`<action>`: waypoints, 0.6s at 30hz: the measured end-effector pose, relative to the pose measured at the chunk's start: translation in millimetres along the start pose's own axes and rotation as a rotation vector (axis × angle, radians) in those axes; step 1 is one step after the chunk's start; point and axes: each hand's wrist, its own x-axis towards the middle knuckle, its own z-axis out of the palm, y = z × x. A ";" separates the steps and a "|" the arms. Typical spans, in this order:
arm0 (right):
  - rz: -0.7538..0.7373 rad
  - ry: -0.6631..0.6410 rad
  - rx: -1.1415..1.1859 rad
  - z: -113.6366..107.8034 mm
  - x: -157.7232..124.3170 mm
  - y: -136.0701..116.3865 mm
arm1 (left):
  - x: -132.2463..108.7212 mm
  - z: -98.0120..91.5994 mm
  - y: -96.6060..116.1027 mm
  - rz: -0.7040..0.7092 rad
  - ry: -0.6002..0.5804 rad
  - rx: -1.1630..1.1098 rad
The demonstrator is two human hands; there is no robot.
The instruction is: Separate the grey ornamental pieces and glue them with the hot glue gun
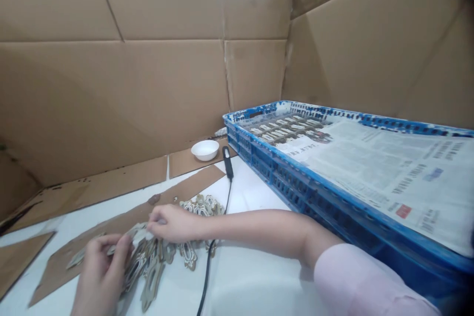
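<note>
My left hand (105, 269) is closed in a pinch at the lower left, thumb and forefinger together. A small pale bit shows between these fingers, too blurred to name. My right hand (172, 224) reaches in from the right with its fingers curled closed; whatever they grip is hidden. Between the hands lies a whitish piece (139, 233), its shape unclear. Under and beside both hands is a loose pile of ornate flat plates (151, 276) with scrolled edges and pale slotted middles. More such plates (202, 205) lie behind my right wrist.
A blue plastic crate (259, 163) stands at the right, holding newspaper (374, 168) and rows of small plates (283, 131). A white bowl (205, 150) sits at the back, beside a black handheld device (227, 163) with a cable. Cardboard strips (62, 271) cover parts of the white table; cardboard walls (166, 84) surround it.
</note>
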 end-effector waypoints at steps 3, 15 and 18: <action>0.021 0.056 0.105 3.1 0.7 2.2 | -5.4 1.1 13.5 -0.074 -0.013 -0.211; 0.014 0.012 0.244 10.0 0.1 3.4 | -6.2 -7.8 24.4 -0.108 -0.138 -0.507; 0.018 0.014 0.258 10.5 0.1 2.8 | -7.1 -7.1 24.9 -0.088 -0.109 -0.505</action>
